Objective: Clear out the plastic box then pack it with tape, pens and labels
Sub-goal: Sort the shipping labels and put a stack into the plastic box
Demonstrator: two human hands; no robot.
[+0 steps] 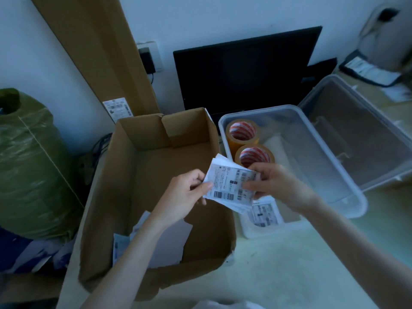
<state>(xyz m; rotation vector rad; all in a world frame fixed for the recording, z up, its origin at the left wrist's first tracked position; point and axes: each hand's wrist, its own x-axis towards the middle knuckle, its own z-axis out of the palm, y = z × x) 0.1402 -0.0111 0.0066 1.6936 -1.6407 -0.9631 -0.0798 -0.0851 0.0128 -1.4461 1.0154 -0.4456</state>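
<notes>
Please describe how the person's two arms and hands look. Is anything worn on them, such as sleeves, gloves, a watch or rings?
Both forearms are bare as far as the picture shows: no sleeves reach into view. The left hand and the right hand wear no gloves. No watch, bracelet or ring is visible on the wrists or fingers, though the dim light could hide small details.

A pale table [289, 264] bears a cardboard box [124, 175], a plastic box [347, 175] (clear) — and its lid [379, 121].
</notes>
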